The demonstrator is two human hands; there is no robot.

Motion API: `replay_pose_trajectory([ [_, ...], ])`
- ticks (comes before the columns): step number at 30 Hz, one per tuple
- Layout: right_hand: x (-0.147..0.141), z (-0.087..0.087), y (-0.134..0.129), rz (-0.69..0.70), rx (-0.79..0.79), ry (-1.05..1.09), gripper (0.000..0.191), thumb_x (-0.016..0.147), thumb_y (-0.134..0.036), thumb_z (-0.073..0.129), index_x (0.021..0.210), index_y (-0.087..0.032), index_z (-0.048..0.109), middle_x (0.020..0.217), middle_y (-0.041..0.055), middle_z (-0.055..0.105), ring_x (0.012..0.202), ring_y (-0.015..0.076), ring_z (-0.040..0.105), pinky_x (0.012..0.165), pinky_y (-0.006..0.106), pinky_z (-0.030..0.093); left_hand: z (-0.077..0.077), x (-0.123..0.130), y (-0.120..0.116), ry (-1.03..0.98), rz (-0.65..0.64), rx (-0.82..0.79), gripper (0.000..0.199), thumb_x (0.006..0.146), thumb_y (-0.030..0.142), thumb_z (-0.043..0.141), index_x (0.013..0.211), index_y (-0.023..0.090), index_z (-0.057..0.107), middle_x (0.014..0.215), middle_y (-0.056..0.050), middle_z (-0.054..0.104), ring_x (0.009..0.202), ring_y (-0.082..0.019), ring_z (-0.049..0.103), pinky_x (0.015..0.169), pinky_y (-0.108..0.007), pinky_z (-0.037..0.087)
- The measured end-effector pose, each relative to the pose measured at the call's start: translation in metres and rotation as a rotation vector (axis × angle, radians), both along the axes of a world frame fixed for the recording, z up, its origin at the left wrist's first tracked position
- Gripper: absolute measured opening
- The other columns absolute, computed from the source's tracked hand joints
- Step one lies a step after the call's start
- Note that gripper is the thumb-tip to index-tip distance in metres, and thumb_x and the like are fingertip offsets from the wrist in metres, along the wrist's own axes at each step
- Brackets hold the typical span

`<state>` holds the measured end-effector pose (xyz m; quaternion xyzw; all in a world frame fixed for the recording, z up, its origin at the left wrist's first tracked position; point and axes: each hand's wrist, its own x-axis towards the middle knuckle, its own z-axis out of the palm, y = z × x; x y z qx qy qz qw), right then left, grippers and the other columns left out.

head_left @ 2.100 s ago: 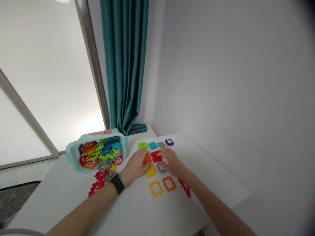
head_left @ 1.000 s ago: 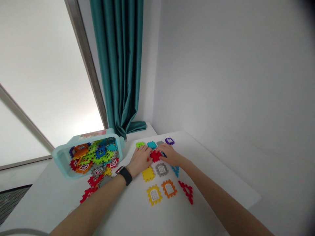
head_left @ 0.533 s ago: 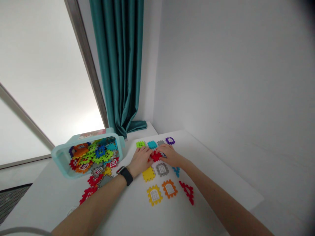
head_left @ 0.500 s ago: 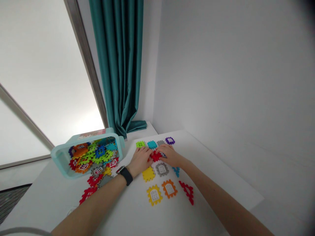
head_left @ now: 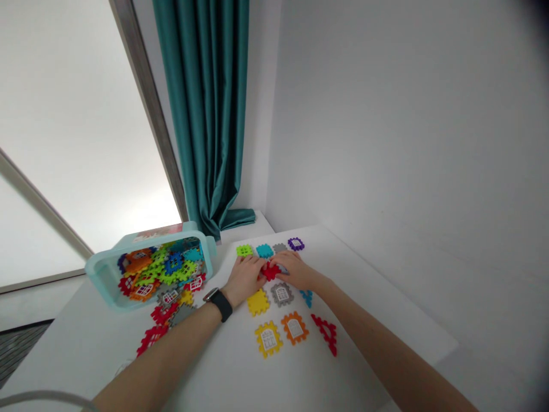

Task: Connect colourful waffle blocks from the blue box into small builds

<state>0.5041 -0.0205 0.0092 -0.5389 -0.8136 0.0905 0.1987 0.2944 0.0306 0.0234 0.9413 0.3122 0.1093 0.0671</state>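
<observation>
Between my two hands lies a red notched building tile (head_left: 271,270), low over the white table. The fingers of my left hand (head_left: 245,277) are closed on its left side. My right hand (head_left: 295,270) grips the tile from the right, with a bluish-grey piece partly hidden beneath its fingers. Just below the hands are a yellow tile (head_left: 258,302) and a grey window tile (head_left: 282,293). Beyond my fingertips sit a lime-green tile (head_left: 244,250), a light-blue tile (head_left: 265,250), a grey tile (head_left: 280,248) and a purple window tile (head_left: 295,244).
A tipped pale-blue bin (head_left: 103,286) spills mixed tiles onto the table (head_left: 240,372) at left. Closer to me lie a yellow window tile (head_left: 269,339), an orange one (head_left: 295,328), a red triangle (head_left: 326,333) and a blue triangle (head_left: 307,297). A green curtain (head_left: 206,114) hangs behind.
Both hands stay on the red tile with almost no movement. The whole view has shifted very slightly.
</observation>
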Motion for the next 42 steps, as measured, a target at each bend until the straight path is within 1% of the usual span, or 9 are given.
replay_pose_trajectory([
  [5,0.0,0.001,0.001,0.006,0.012,-0.012,0.021,0.081,-0.018,0.065,0.102,-0.022,0.068,0.123,0.0074,0.068,0.118,0.0266,0.057,0.104,0.045,0.038,-0.001,0.001,0.0,-0.008,0.0,0.001,0.009,0.089,0.026,0.057,0.095,0.021,0.061,0.106,-0.008,0.069,0.104,-0.028,0.059,0.091,-0.042,0.037],
  [9,0.0,-0.001,0.0,-0.014,0.025,-0.014,0.023,0.08,-0.021,0.067,0.103,-0.021,0.069,0.126,0.0093,0.067,0.121,0.028,0.057,0.105,0.046,0.039,0.0,0.001,0.001,-0.018,-0.017,0.025,0.008,0.089,0.026,0.057,0.094,0.021,0.061,0.103,-0.008,0.068,0.103,-0.028,0.059,0.091,-0.042,0.038],
  [13,0.002,-0.005,-0.001,-0.063,0.086,0.004,0.028,0.077,-0.02,0.069,0.105,-0.02,0.069,0.128,0.0114,0.066,0.123,0.029,0.057,0.106,0.048,0.039,0.004,-0.002,0.0,-0.052,-0.028,0.041,0.009,0.089,0.026,0.057,0.095,0.021,0.06,0.104,-0.008,0.068,0.104,-0.028,0.059,0.091,-0.042,0.04],
  [16,0.003,-0.005,-0.003,-0.079,0.141,0.024,0.025,0.079,-0.019,0.066,0.103,-0.02,0.069,0.125,0.0115,0.067,0.121,0.0278,0.058,0.106,0.048,0.04,0.009,-0.007,-0.002,-0.089,-0.028,0.038,0.012,0.089,0.024,0.056,0.099,0.021,0.061,0.107,-0.008,0.067,0.105,-0.027,0.058,0.091,-0.041,0.041],
  [23,-0.014,0.01,-0.011,-0.029,0.161,0.018,0.019,0.086,-0.017,0.058,0.102,-0.021,0.067,0.116,0.0084,0.07,0.115,0.0249,0.06,0.105,0.046,0.039,0.016,-0.03,-0.001,-0.146,-0.013,0.04,0.014,0.091,0.021,0.05,0.099,0.02,0.061,0.106,-0.008,0.067,0.102,-0.025,0.06,0.087,-0.039,0.046],
  [28,-0.041,0.023,-0.015,0.005,0.13,-0.001,0.018,0.089,-0.017,0.054,0.102,-0.021,0.066,0.105,0.0077,0.071,0.106,0.0248,0.062,0.1,0.044,0.041,0.018,-0.063,-0.005,-0.179,-0.025,0.068,0.015,0.093,0.02,0.048,0.096,0.019,0.062,0.101,-0.008,0.067,0.099,-0.024,0.061,0.089,-0.037,0.047],
  [34,-0.089,0.036,-0.012,0.104,0.104,-0.015,0.018,0.09,-0.017,0.054,0.102,-0.02,0.066,0.108,0.009,0.071,0.106,0.0248,0.061,0.1,0.043,0.041,0.025,-0.122,-0.013,-0.19,-0.001,0.045,0.014,0.092,0.021,0.049,0.094,0.02,0.062,0.096,-0.007,0.068,0.092,-0.022,0.062,0.084,-0.034,0.048],
  [38,-0.128,0.042,-0.011,0.162,0.073,-0.002,0.018,0.092,-0.02,0.052,0.104,-0.021,0.067,0.109,0.008,0.071,0.108,0.0241,0.062,0.1,0.042,0.042,0.029,-0.164,-0.019,-0.238,0.056,0.006,0.016,0.094,0.022,0.047,0.092,0.02,0.062,0.096,-0.007,0.068,0.093,-0.022,0.063,0.083,-0.033,0.049],
  [42,-0.164,0.038,-0.008,0.204,0.059,-0.011,0.021,0.093,-0.021,0.052,0.108,-0.022,0.067,0.112,0.0078,0.071,0.111,0.0239,0.061,0.101,0.041,0.043,0.023,-0.207,-0.025,-0.306,0.155,-0.015,0.016,0.093,0.024,0.047,0.09,0.021,0.062,0.096,-0.007,0.068,0.094,-0.023,0.064,0.084,-0.036,0.051],
])
